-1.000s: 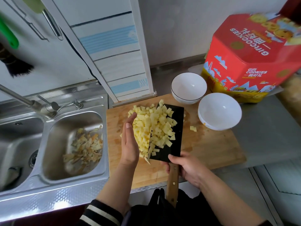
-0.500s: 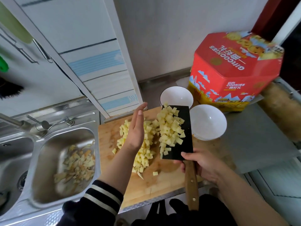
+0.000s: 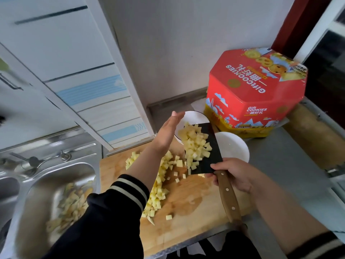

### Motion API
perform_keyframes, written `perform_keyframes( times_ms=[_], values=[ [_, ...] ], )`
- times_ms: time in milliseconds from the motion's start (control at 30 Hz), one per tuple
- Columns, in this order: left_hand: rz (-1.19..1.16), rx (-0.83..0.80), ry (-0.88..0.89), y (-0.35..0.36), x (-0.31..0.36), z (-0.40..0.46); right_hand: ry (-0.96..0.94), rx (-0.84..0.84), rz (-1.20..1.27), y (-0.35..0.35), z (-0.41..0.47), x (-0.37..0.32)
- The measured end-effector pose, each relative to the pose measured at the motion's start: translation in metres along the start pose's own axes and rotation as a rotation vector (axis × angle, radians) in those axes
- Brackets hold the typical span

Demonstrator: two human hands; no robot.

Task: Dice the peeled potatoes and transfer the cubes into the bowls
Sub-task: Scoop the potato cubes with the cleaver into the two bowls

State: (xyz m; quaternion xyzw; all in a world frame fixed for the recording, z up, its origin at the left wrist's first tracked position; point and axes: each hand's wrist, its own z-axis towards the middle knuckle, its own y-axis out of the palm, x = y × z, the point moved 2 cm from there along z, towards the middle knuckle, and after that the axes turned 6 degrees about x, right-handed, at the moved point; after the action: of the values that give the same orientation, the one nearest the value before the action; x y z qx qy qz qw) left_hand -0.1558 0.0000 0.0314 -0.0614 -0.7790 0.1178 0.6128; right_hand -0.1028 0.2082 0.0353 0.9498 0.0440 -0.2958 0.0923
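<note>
Tilting the cleaver (image 3: 209, 146) gripped in the right hand (image 3: 235, 174) gently over the far bowl (image 3: 197, 116), guarding the potato cubes (image 3: 195, 146) with the flat, open left hand (image 3: 168, 131).

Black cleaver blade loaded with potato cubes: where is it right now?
In the head view, right of centre, the black cleaver blade is held by the right hand over the far white bowl, beside the open left hand, above the wooden cutting board.

Red cookie tin (image 3: 255, 94), sink (image 3: 56, 199) holding peelings (image 3: 71, 204)
</note>
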Motion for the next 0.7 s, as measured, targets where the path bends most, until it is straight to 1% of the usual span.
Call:
perform_keyframes(
  times_ms=[167, 300, 433, 600, 700],
  values=[
    [0.044, -0.082, -0.048, 0.014, -0.004, -0.005, 0.025, -0.023, -0.003, 0.004, 0.007, -0.014],
    [-0.003, -0.075, -0.072, 0.020, -0.003, 0.000, 0.047, -0.005, -0.003, 0.008, 0.014, -0.019],
    [0.018, -0.093, -0.090, 0.023, -0.007, 0.008, 0.044, 0.031, -0.027, 0.011, 0.015, -0.025],
    [0.071, -0.154, -0.032, 0.025, 0.001, 0.017, 0.113, 0.043, 0.004, 0.012, 0.022, -0.038],
    [0.099, -0.212, 0.005, 0.027, 0.003, 0.023, 0.131, 0.026, -0.033, 0.011, 0.026, -0.046]
  ],
)
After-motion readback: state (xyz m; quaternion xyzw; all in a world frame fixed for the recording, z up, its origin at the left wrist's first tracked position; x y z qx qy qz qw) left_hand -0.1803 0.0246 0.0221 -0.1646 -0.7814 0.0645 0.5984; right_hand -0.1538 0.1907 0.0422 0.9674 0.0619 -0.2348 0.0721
